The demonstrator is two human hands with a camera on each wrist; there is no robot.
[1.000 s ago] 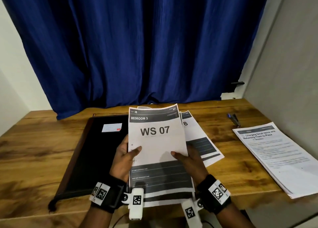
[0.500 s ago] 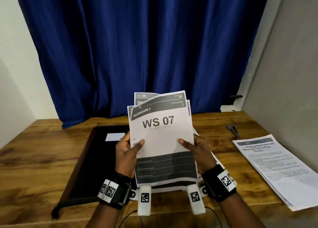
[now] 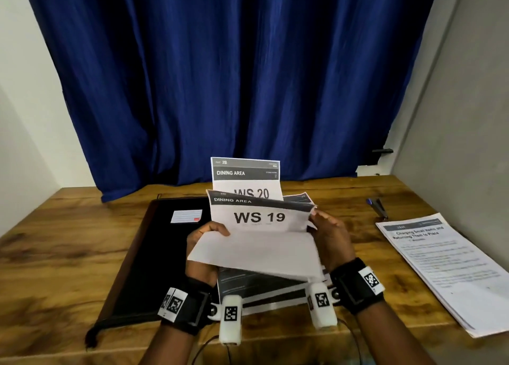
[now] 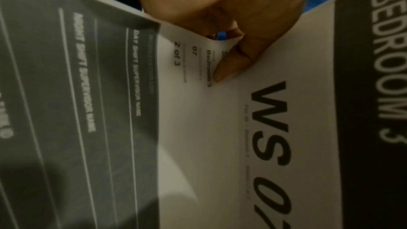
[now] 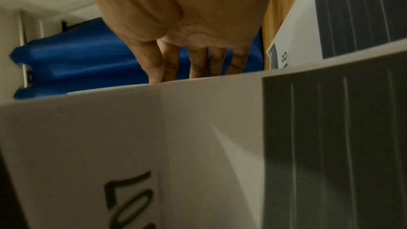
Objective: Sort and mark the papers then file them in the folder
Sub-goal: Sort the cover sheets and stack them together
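Both hands hold a stack of printed sheets upright over the table. The front sheet, WS 07 (image 3: 256, 251), is bent down toward me with its blank back showing. Behind it stand WS 19 (image 3: 259, 217) and WS 20 (image 3: 246, 173), both headed DINING AREA. My left hand (image 3: 208, 236) pinches the stack's left edge; in the left wrist view its thumb (image 4: 231, 62) presses on the WS 07 sheet (image 4: 220, 145). My right hand (image 3: 329, 234) grips the right edge, its fingers (image 5: 198, 58) reaching behind the paper (image 5: 154, 137). The open black folder (image 3: 154, 254) lies under and left of the hands.
A small white label (image 3: 186, 216) sits on the folder. At the right lie a blue pen (image 3: 377, 207) and another pile of printed pages (image 3: 446, 268) that overhangs the table's front edge. A blue curtain hangs behind; a grey wall stands close on the right.
The stack has been lifted off the table and held upright. The WS 07 sheet has since folded down toward me, uncovering WS 19 and WS 20 behind it.
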